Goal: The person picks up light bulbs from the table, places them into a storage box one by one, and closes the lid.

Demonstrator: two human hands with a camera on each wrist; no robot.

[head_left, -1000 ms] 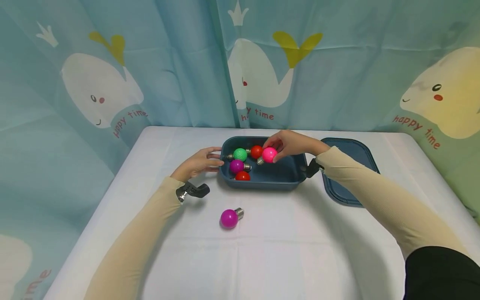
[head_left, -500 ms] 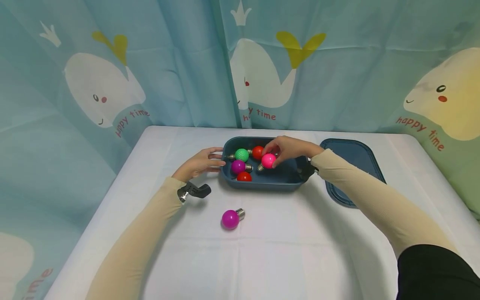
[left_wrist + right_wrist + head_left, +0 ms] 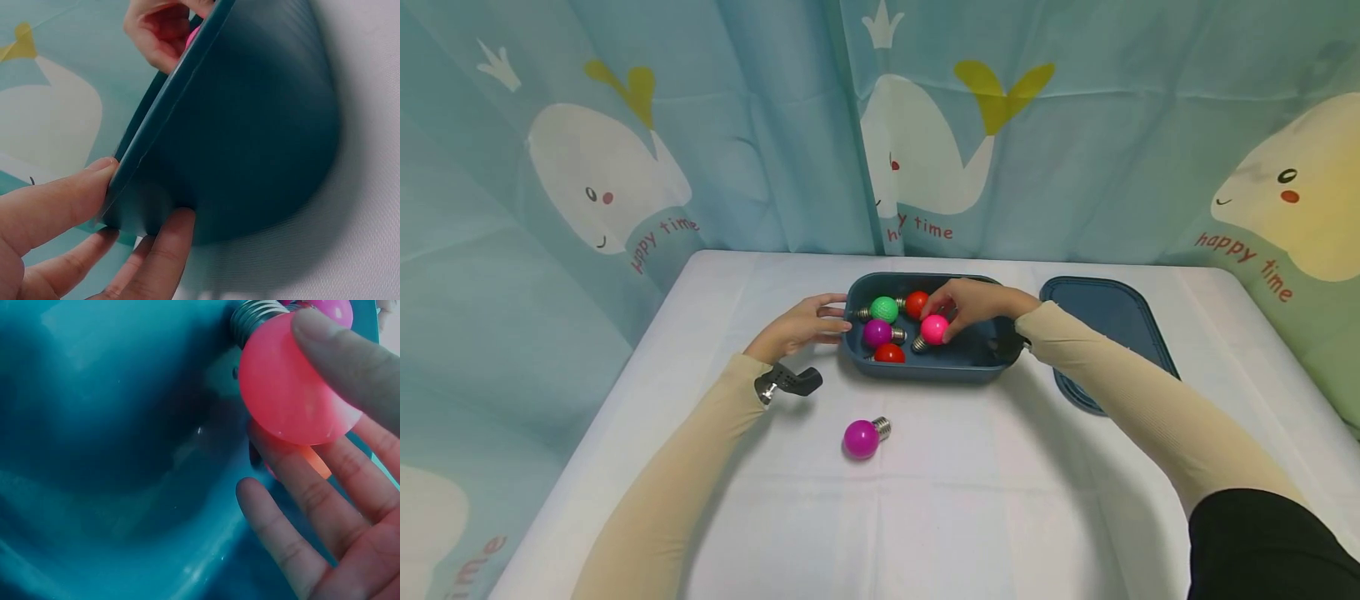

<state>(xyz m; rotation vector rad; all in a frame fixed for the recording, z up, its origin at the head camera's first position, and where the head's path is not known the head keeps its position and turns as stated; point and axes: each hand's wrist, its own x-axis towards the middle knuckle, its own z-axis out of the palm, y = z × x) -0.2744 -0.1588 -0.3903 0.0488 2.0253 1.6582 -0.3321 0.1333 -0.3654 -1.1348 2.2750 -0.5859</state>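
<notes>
My right hand [image 3: 966,302] pinches a pink light bulb [image 3: 934,328] between thumb and fingers, low inside the dark blue box [image 3: 925,373]. In the right wrist view the pink bulb [image 3: 294,381] has its metal screw base tilted away from the palm. At the box's left end, my left hand [image 3: 801,323] rests extended fingers on the outer wall. The left wrist view shows the thumb [image 3: 81,190] right at the rim. Left of the held bulb lie a green bulb [image 3: 883,309], a purple bulb [image 3: 877,333] and two red bulbs, one at the back [image 3: 916,302], one in front [image 3: 889,353].
Another purple bulb [image 3: 861,439] lies on the white tablecloth [image 3: 955,517] in front of the box. To the right is a flat dark blue lid [image 3: 1101,308], partly behind the right sleeve. A whale-print curtain [image 3: 775,125] hangs behind the table.
My right hand has lowered the pink bulb further into the box and slightly toward me. The left hand keeps its place at the box's end.
</notes>
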